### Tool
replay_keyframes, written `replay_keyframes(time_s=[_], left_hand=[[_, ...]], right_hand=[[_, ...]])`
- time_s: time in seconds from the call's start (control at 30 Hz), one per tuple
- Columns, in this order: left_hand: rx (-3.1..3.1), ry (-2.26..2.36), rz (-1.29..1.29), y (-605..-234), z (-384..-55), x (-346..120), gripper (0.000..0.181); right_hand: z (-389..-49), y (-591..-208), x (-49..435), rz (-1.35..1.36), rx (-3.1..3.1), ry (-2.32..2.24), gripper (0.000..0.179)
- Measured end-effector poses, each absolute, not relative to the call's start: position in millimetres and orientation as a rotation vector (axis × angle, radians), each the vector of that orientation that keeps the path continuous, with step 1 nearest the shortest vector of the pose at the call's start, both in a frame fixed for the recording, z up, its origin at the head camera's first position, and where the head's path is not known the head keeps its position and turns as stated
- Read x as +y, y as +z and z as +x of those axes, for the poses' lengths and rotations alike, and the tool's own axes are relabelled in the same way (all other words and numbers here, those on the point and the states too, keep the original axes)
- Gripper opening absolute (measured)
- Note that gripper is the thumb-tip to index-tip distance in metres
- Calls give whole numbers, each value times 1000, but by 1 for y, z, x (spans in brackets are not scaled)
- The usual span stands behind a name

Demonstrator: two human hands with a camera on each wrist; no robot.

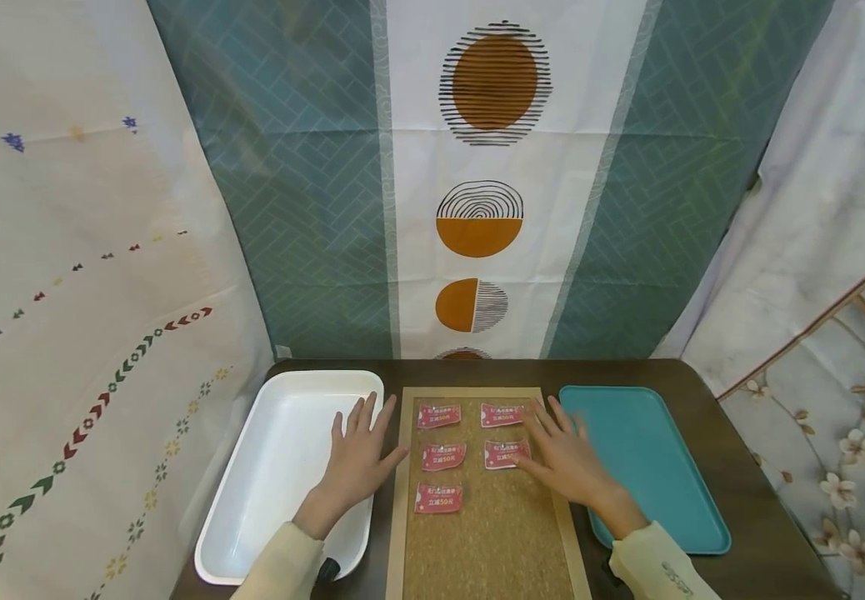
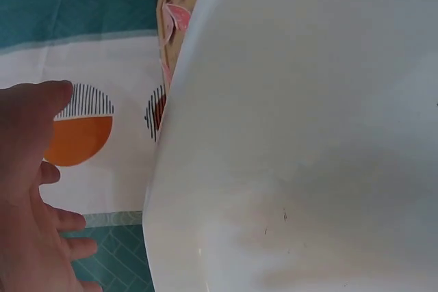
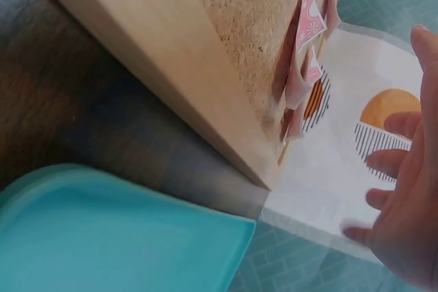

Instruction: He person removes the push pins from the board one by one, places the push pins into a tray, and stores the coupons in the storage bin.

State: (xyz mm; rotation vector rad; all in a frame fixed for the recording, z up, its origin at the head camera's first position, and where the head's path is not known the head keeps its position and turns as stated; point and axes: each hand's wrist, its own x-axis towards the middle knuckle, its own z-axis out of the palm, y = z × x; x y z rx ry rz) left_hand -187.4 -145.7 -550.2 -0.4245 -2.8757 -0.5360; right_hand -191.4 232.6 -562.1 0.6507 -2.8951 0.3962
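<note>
In the head view, the left hand (image 1: 357,462) is held over the right side of the white tray (image 1: 278,467), and the right hand (image 1: 571,462) between the corkboard (image 1: 492,542) and the teal tray (image 1: 653,446), fingers of both spread. Five red coupons (image 1: 438,498) are laid on the corkboard. In the left wrist view, the white tray's inside is marked with dark specks. In the right wrist view, the coupons' edges are seen curled upward.
</note>
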Motion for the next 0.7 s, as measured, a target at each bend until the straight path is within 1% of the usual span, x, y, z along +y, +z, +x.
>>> replay_keyframes(time_s=[0.3, 0.47, 0.7], left_hand=[[-2864, -597, -472, -548, -187, -134, 83], [-2886, -613, -493, -549, -182, -130, 83], [-2886, -601, -555, -555, -177, -125, 84]], right_hand=[[-195, -562, 219, 694, -2906, 401, 84], [-192, -565, 211, 697, -2934, 387, 82], [-192, -568, 194, 709, -2946, 479, 78]])
